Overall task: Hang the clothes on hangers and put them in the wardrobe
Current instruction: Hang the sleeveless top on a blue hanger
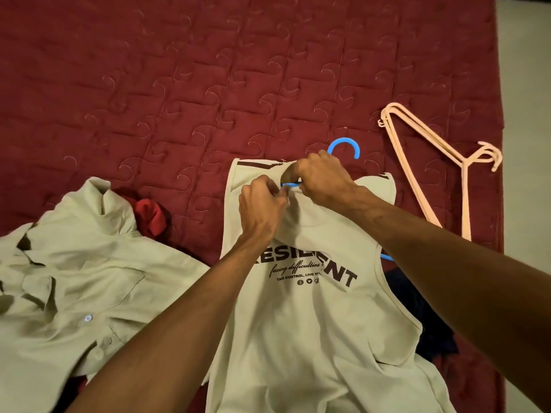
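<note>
A cream sleeveless top (322, 323) with dark print lies flat on the red bedspread (179, 84). A blue hanger (346, 144) is inside it: its hook sticks out past the neckline, a bit of its arm shows between my hands, and its tip shows at the right armhole. My left hand (262, 204) pinches the cloth at the neckline. My right hand (322, 180) curls round the neck edge and the hanger's shoulder just under the hook. Most of the hanger is hidden under the cloth.
A pale green button shirt (74, 278) lies crumpled at the left, with a red garment (152, 216) behind it. A stack of pink hangers (429, 162) lies at the right near the bed's edge. Dark clothing (417, 323) sits under the top's right side. Light floor (527, 144) runs along the right.
</note>
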